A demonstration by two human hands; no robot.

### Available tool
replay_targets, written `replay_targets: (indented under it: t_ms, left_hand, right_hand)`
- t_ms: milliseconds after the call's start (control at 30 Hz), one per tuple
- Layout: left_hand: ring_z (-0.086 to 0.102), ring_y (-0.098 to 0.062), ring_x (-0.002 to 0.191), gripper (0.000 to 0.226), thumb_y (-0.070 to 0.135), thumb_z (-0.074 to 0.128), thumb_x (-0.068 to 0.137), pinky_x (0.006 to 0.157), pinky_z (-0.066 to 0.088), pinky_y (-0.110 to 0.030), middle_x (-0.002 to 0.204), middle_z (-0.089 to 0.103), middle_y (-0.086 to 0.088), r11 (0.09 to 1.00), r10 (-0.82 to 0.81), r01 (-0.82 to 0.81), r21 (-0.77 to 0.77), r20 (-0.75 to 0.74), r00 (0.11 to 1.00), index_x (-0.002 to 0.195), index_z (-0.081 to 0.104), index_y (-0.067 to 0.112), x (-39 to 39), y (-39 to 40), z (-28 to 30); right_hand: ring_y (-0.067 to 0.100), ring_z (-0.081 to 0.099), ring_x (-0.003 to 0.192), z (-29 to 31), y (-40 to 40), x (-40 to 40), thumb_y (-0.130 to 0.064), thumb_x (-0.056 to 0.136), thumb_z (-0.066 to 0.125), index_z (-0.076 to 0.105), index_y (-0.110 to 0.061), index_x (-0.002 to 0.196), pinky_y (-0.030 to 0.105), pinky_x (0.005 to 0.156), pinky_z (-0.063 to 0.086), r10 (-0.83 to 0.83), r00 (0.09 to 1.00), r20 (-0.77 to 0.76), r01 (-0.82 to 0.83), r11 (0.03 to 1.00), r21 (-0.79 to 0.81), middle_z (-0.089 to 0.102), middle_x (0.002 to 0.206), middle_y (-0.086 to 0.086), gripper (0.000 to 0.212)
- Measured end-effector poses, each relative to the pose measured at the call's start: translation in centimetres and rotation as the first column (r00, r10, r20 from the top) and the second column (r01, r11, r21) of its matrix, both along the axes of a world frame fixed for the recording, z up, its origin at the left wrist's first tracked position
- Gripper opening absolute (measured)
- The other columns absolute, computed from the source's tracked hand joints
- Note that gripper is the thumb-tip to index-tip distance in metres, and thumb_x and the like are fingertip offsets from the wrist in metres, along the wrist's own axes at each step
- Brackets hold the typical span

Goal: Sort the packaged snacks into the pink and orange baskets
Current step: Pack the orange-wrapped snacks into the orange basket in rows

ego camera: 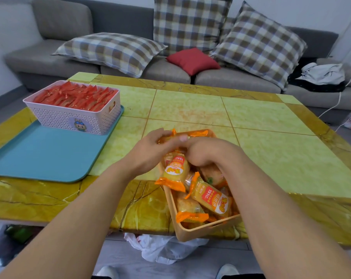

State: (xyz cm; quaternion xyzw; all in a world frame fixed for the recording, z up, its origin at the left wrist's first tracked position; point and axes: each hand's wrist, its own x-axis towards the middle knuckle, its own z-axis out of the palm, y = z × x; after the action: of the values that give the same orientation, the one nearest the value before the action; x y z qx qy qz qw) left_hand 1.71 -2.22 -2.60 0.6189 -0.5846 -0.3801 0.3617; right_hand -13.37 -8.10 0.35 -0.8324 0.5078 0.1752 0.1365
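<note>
Orange wrappers everywhere, and both hands are down over the orange basket [200, 231] at the near edge of the table [261, 121]. The left hand [150, 150] curls its fingers over the top of an orange-wrapped snack [165, 138] at the basket's far end, thumb underneath by the look of it. The right hand [206, 151] is bunched right beside it, knuckles toward the camera; whether its fingers pinch that same packet or another I cannot tell, they are hidden under the hand.

This reads as the placing step: an orange packet being tucked in among its fellows. The pink basket [74, 115] sits well apart on the blue tray [39, 156], already packed with red packets [76, 95], and no loose snacks show on the table, so the sort looks nearly finished.

The orange basket's long axis runs away from the person, slightly tilted leftward at the far end, its near end overhanging the table edge. The packets [209, 197] inside lie roughly along that line, crimped ends fore and aft. Next move, I'd judge: settle the held packet flat, lengthwise, and mind that overhang so pressing down doesn't tip the basket.
</note>
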Motion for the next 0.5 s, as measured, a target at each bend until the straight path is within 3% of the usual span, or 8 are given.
replay_targets:
  t_ms: [67,133,267,367,433,500]
  left_hand:
    - [0.023,-0.006,0.147,0.110,0.074,0.074,0.058,0.108,0.026,-0.024,0.164,0.010,0.018,0.988,-0.129,0.117,0.105,0.114,0.985,0.154,0.033,0.040,0.3,0.5,-0.1]
    - [0.011,-0.007,0.152,0.127,0.074,0.078,0.049,0.114,0.023,-0.028,0.165,-0.012,0.021,0.977,-0.178,0.157,0.143,0.150,0.973,0.158,0.019,0.043,0.2,1.0,-0.3]
    - [0.000,-0.010,0.155,0.142,0.079,0.076,0.044,0.124,0.019,-0.042,0.165,-0.021,0.016,0.976,-0.162,0.132,0.172,0.174,0.971,0.160,0.007,0.038,-1.1,1.5,-0.3]
    - [-0.002,-0.014,0.155,0.141,0.081,0.074,0.046,0.125,0.018,-0.046,0.164,-0.025,0.015,0.976,-0.149,0.113,0.188,0.192,0.970,0.160,0.002,0.038,-1.7,1.6,-0.3]
    - [-0.002,-0.014,0.155,0.138,0.079,0.076,0.051,0.125,0.019,-0.046,0.164,-0.025,0.016,0.975,-0.148,0.111,0.193,0.187,0.971,0.160,0.002,0.038,-1.6,1.6,-0.4]
    - [-0.002,-0.013,0.155,0.136,0.078,0.077,0.054,0.125,0.019,-0.046,0.164,-0.024,0.016,0.976,-0.143,0.108,0.188,0.188,0.972,0.160,0.001,0.038,-1.6,1.6,-0.5]
  right_hand:
    - [0.028,0.062,0.109,0.1,-0.1,-0.1,-0.021,0.098,0.047,0.063,-0.019,0.131,0.041,0.092,0.053,-0.002,1.000,0.011,0.002,1.000,0.006,0.065,0.129,0.007,0.037]
    - [0.027,0.060,0.115,0.4,-0.3,-0.3,-0.021,0.098,0.049,0.063,-0.020,0.134,0.039,0.095,0.051,-0.027,0.999,0.046,0.027,1.000,-0.013,0.063,0.133,0.004,0.039]
    - [0.022,0.065,0.100,0.3,-0.6,-0.3,-0.021,0.095,0.060,0.073,-0.021,0.114,0.034,0.081,0.054,-0.085,0.980,0.177,0.101,0.991,-0.085,0.068,0.109,-0.004,0.023]
    - [0.017,0.062,0.097,0.3,-0.7,-0.5,-0.020,0.093,0.067,0.070,-0.029,0.107,0.030,0.079,0.050,-0.093,0.956,0.278,0.128,0.986,-0.107,0.063,0.103,-0.009,0.016]
    - [0.012,0.063,0.088,0.6,-0.9,-0.8,-0.021,0.091,0.071,0.061,-0.032,0.090,0.032,0.081,0.053,-0.115,0.905,0.409,0.178,0.977,-0.119,0.068,0.099,-0.010,0.014]
    - [0.007,0.063,0.080,1.2,-1.1,-1.2,-0.023,0.090,0.073,0.058,-0.032,0.086,0.035,0.078,0.055,-0.124,0.837,0.533,0.251,0.953,-0.173,0.066,0.088,-0.013,0.018]
